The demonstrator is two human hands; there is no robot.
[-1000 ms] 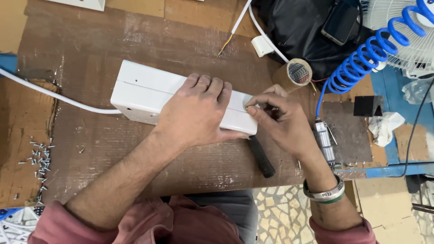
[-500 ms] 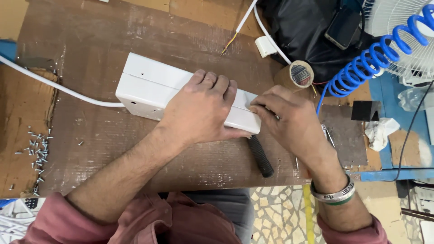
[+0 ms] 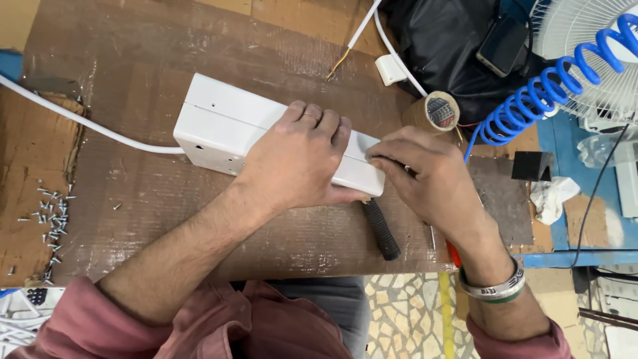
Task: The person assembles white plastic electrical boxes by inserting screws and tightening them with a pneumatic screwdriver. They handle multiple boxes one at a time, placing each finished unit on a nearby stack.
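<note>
Since the earlier frames, your right hand (image 3: 432, 183) has closed in on the right end of the white plastic box (image 3: 232, 129); the fingertips that were pinching a small part just above the box edge now press flat against that end, and I cannot tell if something small is between them. Your left hand (image 3: 299, 159) has not moved: it lies spread on top of the box, palm down, fingers together, and pushes it onto the tabletop (image 3: 133, 60). This looks to me like steady holding while the right side is being fitted.

About the grip: the left one is not clamped around the box, only pressing from above. The right one has its fingers drawn together at the box corner, touching it.

The box lies slanted near the middle of the tabletop, its left end toward the far left side, its right end under your hands. A white cable (image 3: 80, 123) leaves its left end toward the left edge. A black handle (image 3: 382, 229) lies just below the box, near the front edge, between your wrists. Small screws (image 3: 50, 213) are scattered at the left edge, and a tape roll (image 3: 435, 112) stands near the far right.
</note>
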